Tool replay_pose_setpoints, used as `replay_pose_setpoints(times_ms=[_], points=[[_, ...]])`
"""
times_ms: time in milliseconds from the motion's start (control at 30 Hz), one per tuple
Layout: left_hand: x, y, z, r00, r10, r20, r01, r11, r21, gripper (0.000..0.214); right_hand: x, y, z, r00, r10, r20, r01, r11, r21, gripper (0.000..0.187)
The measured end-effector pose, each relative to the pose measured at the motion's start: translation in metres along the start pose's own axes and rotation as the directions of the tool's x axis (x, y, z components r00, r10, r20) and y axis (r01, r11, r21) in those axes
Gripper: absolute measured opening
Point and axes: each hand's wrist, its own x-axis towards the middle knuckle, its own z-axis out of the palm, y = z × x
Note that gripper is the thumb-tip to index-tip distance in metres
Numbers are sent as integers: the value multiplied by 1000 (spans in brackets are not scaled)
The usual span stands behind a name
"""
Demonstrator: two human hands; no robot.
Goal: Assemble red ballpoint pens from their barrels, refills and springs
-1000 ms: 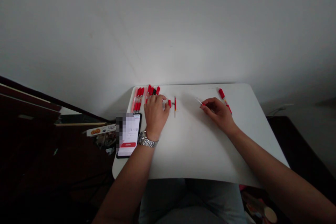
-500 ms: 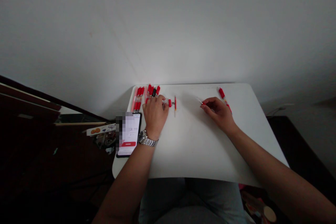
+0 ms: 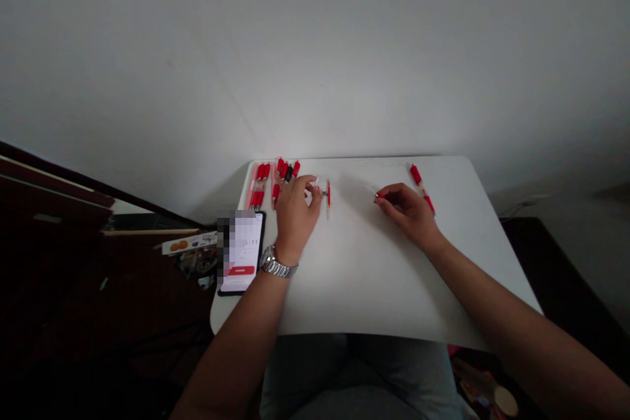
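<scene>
One clear pen part (image 3: 371, 188) in head view, pinched in right hand (image 3: 407, 211), free end angled away and left. At left hand (image 3: 296, 210): fingers curled by clear piece (image 3: 317, 180), cannot tell if gripped. Slim red refill (image 3: 329, 191) flat on bench (image 3: 369, 289), just right of left fingertips, long axis toward wall (image 3: 319, 79); nearer to left hand, apart from right.

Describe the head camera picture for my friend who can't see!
A right hand pinches a small clear plastic piece over a white tabletop; the left hand is beside a thin red-and-clear stick. Red-gripped clear pens lie back-left.
</scene>
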Motion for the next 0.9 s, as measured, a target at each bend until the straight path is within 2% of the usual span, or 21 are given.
replay_pose_setpoints(times_ms=[267,533,700,900], points=[[-7,8,9,999,9,46,8,936,-351,24,-1,1,1,1000,-3,31,4,999,-32,27],[-10,16,16,979,-72,193,182,738,-650,27,-2,-7,2,998,-32,46,36,995,-94,27],[-10,20,18,956,-116,271,284,601,-747,30,-3,-8,2,997,-48,64,55,992,-112,28],[-9,22,19,941,-140,307,335,500,-799,31,-3,-10,1,991,-86,100,101,984,-149,23]])
